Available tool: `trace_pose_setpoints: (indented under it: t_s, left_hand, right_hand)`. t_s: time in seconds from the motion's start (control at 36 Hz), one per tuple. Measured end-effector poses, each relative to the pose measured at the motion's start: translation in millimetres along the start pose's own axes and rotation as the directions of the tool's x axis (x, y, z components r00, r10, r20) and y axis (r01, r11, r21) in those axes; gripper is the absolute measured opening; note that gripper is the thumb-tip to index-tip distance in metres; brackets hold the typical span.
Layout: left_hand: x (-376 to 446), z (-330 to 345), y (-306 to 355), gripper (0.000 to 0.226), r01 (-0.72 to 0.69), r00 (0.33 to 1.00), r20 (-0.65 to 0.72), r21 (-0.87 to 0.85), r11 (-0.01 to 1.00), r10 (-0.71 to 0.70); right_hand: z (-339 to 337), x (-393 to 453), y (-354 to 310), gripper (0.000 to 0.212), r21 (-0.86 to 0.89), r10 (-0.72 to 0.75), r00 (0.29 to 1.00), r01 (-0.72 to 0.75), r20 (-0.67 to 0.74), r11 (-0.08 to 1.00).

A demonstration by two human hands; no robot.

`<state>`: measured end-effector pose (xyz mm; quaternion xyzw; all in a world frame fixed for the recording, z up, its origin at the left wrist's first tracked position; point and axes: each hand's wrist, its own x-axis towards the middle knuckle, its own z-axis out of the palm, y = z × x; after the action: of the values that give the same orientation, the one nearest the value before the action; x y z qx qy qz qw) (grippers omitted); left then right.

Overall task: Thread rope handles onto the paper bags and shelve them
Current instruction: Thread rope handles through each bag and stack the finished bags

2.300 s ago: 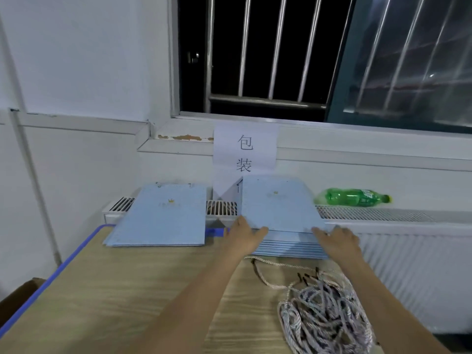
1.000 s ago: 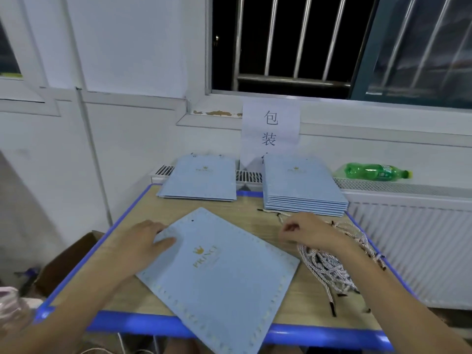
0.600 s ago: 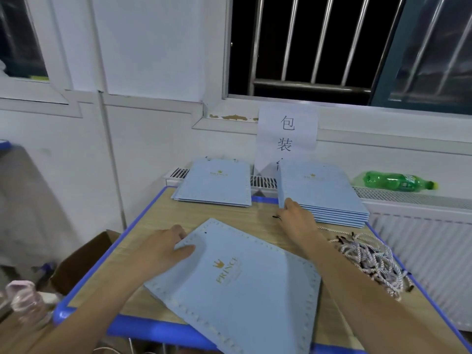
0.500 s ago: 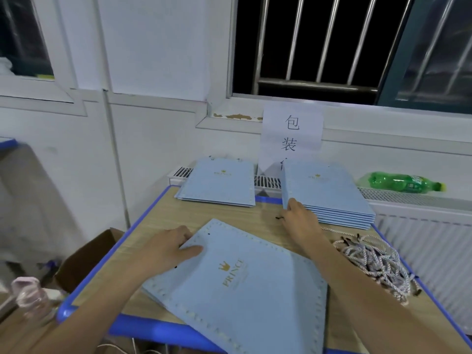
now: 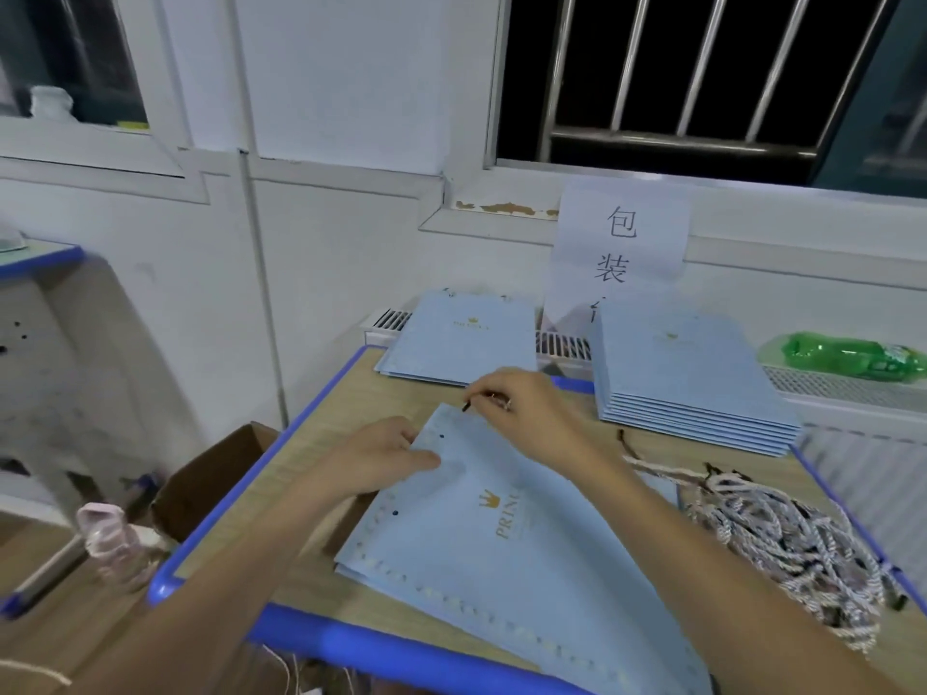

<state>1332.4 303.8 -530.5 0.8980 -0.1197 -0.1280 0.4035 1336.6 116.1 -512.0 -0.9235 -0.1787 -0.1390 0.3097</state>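
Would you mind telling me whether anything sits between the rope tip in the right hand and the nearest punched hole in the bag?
Nothing visible does. The right hand pinches the dark rope tip just above the bag, and the nearest hole lies uncovered below it. The left hand rests beside that hole, not over it.

Pale blue bag (image 5: 501,544) with gold crown print, white-and-dark twisted ropes (image 5: 792,549), green bottle (image 5: 847,354).

Matt paper bag (image 5: 501,534), twisted rope (image 5: 782,539), seemingly wood-grain table (image 5: 321,428)

A green bottle (image 5: 847,354) lies on the radiator (image 5: 847,388) beneath a paper sign (image 5: 619,248).
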Motion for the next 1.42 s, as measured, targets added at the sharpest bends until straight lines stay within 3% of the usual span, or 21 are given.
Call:
trace_pose_setpoints:
  t_s: [0.17,0.25,0.47,0.58,0.69,0.83,0.92,1.03,1.08,1.17,1.25,1.33,1.42]
  left_hand:
    - [11,-9,0,0.017,0.110,0.991,0.076,-0.024,0.994,-0.108]
    - [17,-11,-3,0.017,0.173,0.980,0.131,-0.169,0.970,-0.152]
    - [24,-13,-15,0.013,-0.029,0.995,0.088,-0.198,0.980,0.047]
    - [27,-6,-18,0.010,-0.139,0.990,-0.017,-0.242,0.960,0.139]
    - [31,9,-15,0.019,-0.282,0.956,-0.129,-0.166,0.945,0.262]
    - [34,19,-13,0.019,-0.343,0.915,-0.243,-0.053,0.938,0.321]
    - [38,22,-13,0.024,-0.318,0.913,-0.260,0.027,0.948,0.314]
    - [38,15,-10,0.036,-0.250,0.926,-0.220,0.256,0.934,0.308]
    - [39,14,-6,0.040,-0.218,0.935,-0.221,0.260,0.941,0.277]
    - [43,16,-9,0.040,-0.177,0.941,-0.271,0.118,0.977,0.203]
    - [41,19,-13,0.043,-0.280,0.917,-0.293,0.013,0.960,0.272]
    - [33,16,-11,0.042,-0.279,0.948,-0.220,-0.236,0.931,0.229]
    - [29,10,-9,0.034,-0.108,0.994,-0.065,-0.443,0.890,0.088]
  right_hand:
    - [44,-3,11,0.020,0.151,0.124,0.992,-0.128,0.034,0.980]
    - [45,-2,15,0.018,0.159,0.135,0.991,-0.136,0.017,0.978]
    - [44,-5,15,0.015,0.096,0.041,0.999,-0.038,-0.026,0.995]
    - [46,-4,14,0.013,0.229,0.077,0.991,-0.050,-0.112,0.972]
    - [47,-5,15,0.018,0.438,0.178,0.975,-0.102,-0.135,0.893]
    - [48,-5,16,0.016,0.443,0.176,0.975,-0.098,-0.137,0.891]
    - [49,-5,16,0.017,0.392,0.144,0.980,-0.080,-0.135,0.916]
    - [48,-9,20,0.015,0.216,0.067,0.989,-0.037,-0.132,0.976]
    - [45,-10,22,0.008,0.133,0.044,0.992,-0.028,-0.120,0.991]
    - [42,-11,24,0.013,0.093,0.057,0.993,-0.048,-0.099,0.995]
    - [43,-11,24,0.011,0.030,0.053,0.997,-0.052,-0.049,0.998]
    - [43,-11,24,0.014,0.015,0.049,0.998,-0.049,-0.034,0.999]
    - [42,-11,23,0.014,0.010,0.046,0.999,-0.045,-0.023,0.999]
